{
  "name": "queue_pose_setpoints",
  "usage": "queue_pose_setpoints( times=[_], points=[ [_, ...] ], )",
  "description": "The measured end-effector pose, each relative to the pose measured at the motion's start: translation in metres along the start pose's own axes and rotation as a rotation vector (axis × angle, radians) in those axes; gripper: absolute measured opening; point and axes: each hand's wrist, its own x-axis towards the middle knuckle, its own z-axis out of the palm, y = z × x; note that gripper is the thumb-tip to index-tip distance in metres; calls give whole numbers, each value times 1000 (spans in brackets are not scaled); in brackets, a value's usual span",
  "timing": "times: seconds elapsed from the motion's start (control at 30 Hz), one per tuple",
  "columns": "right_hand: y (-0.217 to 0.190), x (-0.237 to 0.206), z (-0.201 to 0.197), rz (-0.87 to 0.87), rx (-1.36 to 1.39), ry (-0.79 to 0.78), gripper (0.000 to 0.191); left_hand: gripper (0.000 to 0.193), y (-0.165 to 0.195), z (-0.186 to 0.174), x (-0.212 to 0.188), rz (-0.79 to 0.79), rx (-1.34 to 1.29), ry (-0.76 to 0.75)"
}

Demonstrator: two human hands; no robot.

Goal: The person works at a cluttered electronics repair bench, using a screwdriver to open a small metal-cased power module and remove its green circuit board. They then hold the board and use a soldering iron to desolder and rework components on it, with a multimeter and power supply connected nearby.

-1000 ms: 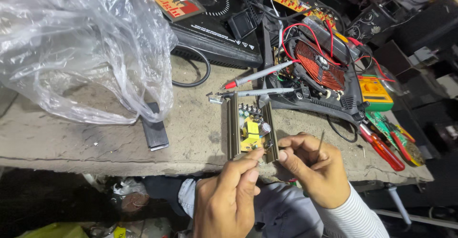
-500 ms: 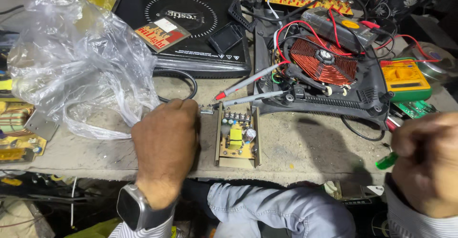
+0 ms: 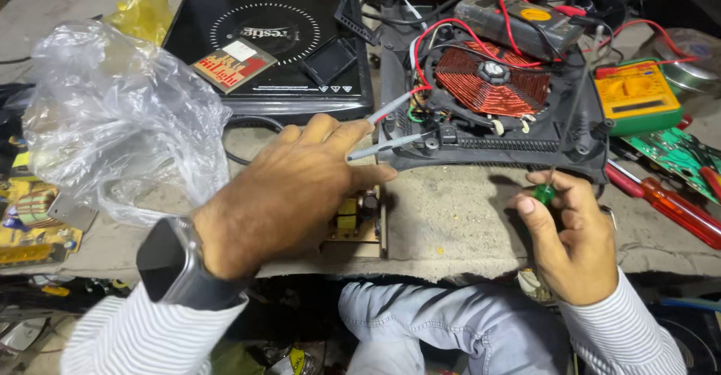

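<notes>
Left hand [image 3: 300, 183], fingers pressed together, covers most of the small circuit board [image 3: 359, 223]. Right hand [image 3: 567, 228] pinches a green-handled screwdriver [image 3: 544, 193].

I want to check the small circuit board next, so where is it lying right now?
In the head view the small circuit board lies at the bench's front edge, centre, mostly hidden under the left hand, just in front of the opened induction cooker.

My left hand [image 3: 300, 176] bare with a dark smartwatch [image 3: 176, 266] on the wrist, my right hand [image 3: 574, 232] bare, white finely striped sleeves [image 3: 135, 334] on both arms, blue-grey trousers [image 3: 443, 330].
</notes>
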Motion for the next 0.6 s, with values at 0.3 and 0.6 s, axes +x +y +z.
queue_pose_setpoints(
  times=[0.3, 0.6],
  points=[
    [5, -14, -27, -128, -254, 116, 27, 48, 14, 4, 18, 333, 399, 46],
    [-4, -8, -59, -396, -783, 63, 32, 68, 35, 1, 15, 28, -45, -347]
  ],
)
